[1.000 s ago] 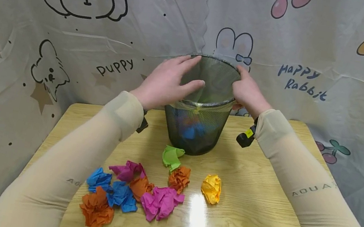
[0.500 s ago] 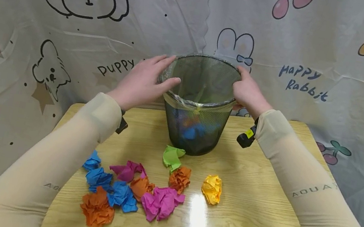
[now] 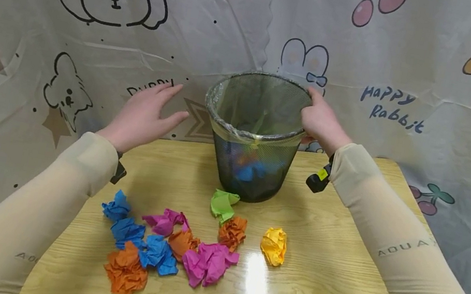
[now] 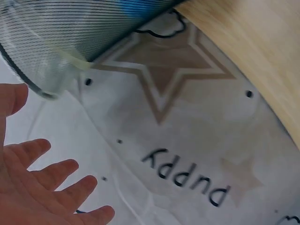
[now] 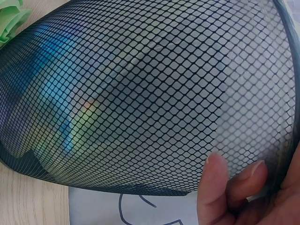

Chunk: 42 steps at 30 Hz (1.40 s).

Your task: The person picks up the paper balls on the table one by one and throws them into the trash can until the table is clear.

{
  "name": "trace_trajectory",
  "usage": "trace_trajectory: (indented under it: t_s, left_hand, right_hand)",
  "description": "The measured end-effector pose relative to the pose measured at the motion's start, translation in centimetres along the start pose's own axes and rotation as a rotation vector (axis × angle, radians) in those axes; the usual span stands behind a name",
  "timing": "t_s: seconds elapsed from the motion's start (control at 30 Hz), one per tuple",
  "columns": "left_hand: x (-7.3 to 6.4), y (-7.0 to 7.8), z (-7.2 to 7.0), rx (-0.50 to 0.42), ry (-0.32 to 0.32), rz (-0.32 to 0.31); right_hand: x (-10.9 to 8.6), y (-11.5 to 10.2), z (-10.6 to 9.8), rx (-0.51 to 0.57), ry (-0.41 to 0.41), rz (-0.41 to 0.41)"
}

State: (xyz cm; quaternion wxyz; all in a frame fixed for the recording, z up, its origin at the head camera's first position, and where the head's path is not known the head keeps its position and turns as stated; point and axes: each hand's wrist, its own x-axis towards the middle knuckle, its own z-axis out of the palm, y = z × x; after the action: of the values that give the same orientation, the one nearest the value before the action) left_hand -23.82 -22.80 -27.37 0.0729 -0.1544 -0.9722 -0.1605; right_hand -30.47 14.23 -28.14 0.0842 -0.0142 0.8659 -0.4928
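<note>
A black mesh wastebasket [image 3: 278,157] with a clear plastic liner [image 3: 213,104] folded over its rim stands upright at the back of the table. Blue and orange crumpled paper shows dimly through its mesh. My right hand [image 3: 323,118] grips the basket's right rim; in the right wrist view the fingertips [image 5: 214,173] curl against the outer mesh [image 5: 154,93]. My left hand [image 3: 141,117] is in the air left of the basket, holding nothing. Its spread fingers [image 4: 61,173] are apart from the basket in the left wrist view.
Crumpled paper balls lie in front of the basket: green [image 3: 223,204], yellow [image 3: 273,246], pink [image 3: 209,264], orange [image 3: 125,270] and blue [image 3: 116,206] among them. The wooden table [image 3: 324,289] backs onto a printed cloth [image 3: 241,6].
My left hand has moved left, from over the basket's opening past its left rim and away from it. The right hand stays at the right rim, and the basket has not visibly moved.
</note>
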Motion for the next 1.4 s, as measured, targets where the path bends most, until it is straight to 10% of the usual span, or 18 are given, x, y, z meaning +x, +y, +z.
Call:
trace_trajectory:
  t_s: [0.4, 1.4]
  left_hand:
    - [-2.8, -3.6, 1.0, 0.013, -0.077, -0.064]
    - [-12.4, -11.9, 9.8, -0.074, -0.444, -0.387]
  right_hand:
    - [-0.1, 0.0, 0.2, 0.008, -0.005, -0.01]
    - [-0.2, 0.0, 0.2, 0.017, -0.013, -0.004]
